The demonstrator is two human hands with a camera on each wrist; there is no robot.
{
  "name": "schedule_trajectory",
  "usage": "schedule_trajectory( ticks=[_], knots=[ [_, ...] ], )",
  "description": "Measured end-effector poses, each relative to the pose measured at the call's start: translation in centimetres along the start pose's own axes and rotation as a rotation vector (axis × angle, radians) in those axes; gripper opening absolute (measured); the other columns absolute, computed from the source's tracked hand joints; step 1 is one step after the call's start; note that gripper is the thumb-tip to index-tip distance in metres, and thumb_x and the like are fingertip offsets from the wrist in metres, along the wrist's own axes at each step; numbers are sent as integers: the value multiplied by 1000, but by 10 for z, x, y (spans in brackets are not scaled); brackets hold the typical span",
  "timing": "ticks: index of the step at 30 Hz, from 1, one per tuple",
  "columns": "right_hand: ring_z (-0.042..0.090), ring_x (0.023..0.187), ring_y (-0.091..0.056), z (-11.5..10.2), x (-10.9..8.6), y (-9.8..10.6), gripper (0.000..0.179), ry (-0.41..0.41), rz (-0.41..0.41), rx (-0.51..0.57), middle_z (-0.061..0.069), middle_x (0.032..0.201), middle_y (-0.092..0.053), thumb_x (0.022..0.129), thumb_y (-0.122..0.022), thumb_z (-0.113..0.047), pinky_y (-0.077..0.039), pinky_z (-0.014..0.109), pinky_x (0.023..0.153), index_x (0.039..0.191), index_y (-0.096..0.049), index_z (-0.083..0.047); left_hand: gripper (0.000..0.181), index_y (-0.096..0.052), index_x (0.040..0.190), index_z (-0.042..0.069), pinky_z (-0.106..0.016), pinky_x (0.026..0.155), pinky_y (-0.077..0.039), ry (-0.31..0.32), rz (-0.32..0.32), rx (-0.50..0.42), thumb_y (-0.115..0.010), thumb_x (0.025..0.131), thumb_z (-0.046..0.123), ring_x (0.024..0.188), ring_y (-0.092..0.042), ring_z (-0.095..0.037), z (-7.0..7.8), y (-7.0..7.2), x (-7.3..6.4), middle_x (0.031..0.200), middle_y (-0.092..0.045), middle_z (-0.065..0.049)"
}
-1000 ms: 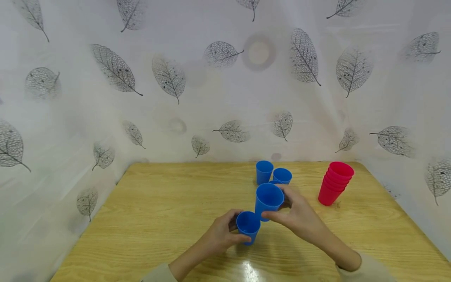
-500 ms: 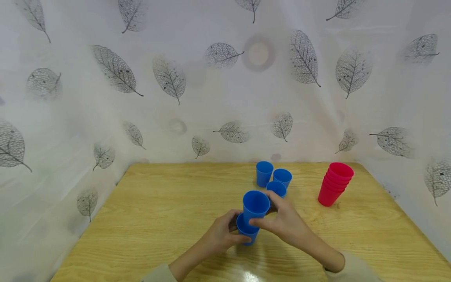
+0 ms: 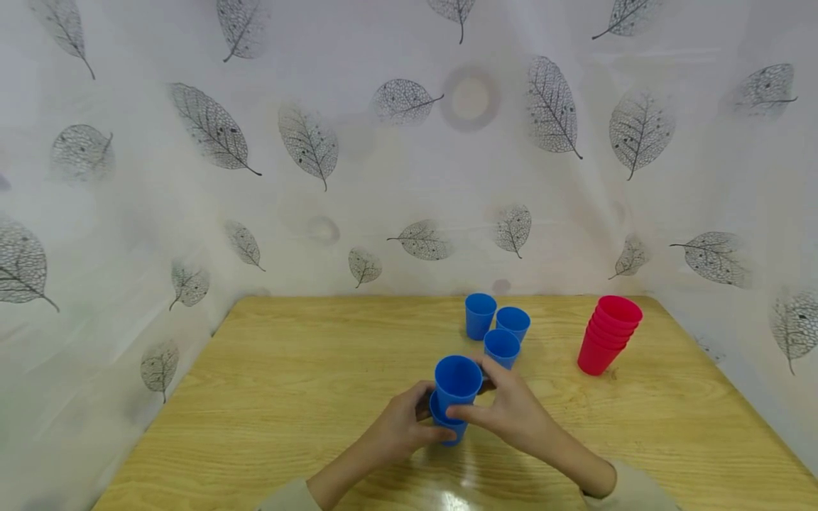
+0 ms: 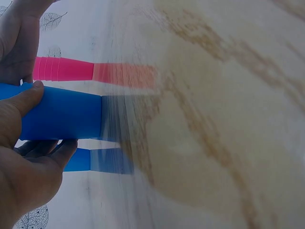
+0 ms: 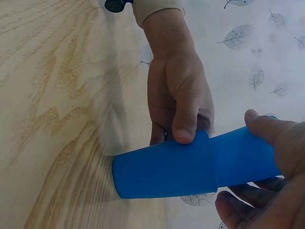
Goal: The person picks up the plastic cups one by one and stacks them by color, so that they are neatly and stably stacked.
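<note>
A lower blue cup (image 5: 162, 169) stands on the table, and my left hand (image 3: 399, 424) grips it round the side with thumb and fingers. My right hand (image 3: 514, 411) holds an upper blue cup (image 3: 458, 376) by its wall. The upper cup's base sits inside the mouth of the lower one, with much of its wall still above the rim; the right wrist view shows this upper cup (image 5: 245, 155) partly inserted. Both cups are upright. Just behind the right hand stands another blue cup (image 3: 502, 346).
Two more blue cups, one at the back (image 3: 480, 316) and one beside it (image 3: 513, 323), stand near the wall. A stack of several red cups (image 3: 607, 337) is at the back right of the wooden table (image 3: 307, 355). Leaf-patterned sheeting (image 3: 422, 170) surrounds the table.
My right hand has carried its blue cup left and down, from beside the lower cup into its mouth. The left hand has stayed in place round the lower cup.
</note>
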State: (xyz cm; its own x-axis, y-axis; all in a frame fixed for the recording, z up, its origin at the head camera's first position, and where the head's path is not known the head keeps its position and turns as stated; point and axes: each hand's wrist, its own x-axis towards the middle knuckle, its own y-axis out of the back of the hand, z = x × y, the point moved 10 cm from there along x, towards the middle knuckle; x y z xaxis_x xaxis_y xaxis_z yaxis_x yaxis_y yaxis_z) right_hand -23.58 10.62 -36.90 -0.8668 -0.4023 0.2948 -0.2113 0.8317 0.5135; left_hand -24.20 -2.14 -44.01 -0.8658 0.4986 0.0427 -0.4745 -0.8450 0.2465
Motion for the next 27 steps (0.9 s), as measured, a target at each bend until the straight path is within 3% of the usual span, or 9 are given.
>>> schedule_trajectory(
  ticks=[11,19,27],
  knots=[
    [16,103,-67,6,-2,-6,59,6,-24,0,2,119,-71,86,-87,-29,-61,41,84,132,-59,-4,62,-51,140,-3,-37,108,-50,-12,-3,-13,-83,88,6,132,-58,-35,0,-1,0,138,-60,-18],
    [32,118,-63,8,-7,-5,66,-2,-15,-13,14,130,-67,86,-87,-28,-60,39,88,136,-57,2,57,-53,137,-3,-35,107,-51,-17,2,-2,-82,88,5,129,-59,-36,0,-1,0,135,-62,-18],
    [35,114,-65,14,-11,18,56,-29,79,-35,9,125,-70,88,-85,-23,-60,33,85,133,-61,1,59,-53,136,-3,-35,107,-51,-15,8,-1,-84,86,5,128,-61,-34,0,-1,2,132,-64,-16]
  ],
)
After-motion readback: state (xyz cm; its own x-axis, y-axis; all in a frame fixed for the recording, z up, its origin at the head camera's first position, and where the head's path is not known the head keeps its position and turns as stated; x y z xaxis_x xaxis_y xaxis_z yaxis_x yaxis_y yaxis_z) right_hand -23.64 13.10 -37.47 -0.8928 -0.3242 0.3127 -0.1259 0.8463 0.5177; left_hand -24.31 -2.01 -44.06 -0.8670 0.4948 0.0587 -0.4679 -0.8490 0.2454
